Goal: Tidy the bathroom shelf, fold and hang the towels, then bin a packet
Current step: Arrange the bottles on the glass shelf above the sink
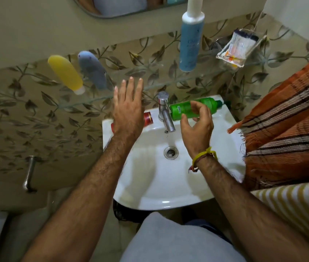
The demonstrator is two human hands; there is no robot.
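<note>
The glass shelf (93, 100) carries a yellow bottle (65, 73), a grey bottle (93, 69), a blue bottle (190, 44) and a clear packet (237, 47). A green bottle (195, 107) lies on the sink (149, 186) rim behind the tap (165, 110). The left hand (128, 112) is spread flat, empty. The right hand (197, 125) is loosely curled, empty, just before the green bottle. Striped towels (285, 120) hang at right.

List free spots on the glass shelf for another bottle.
Bare glass shelf between the grey-blue tube and tall blue bottle. Crowded at left by the yellow bottle, at right by the clear plastic packet.
</note>
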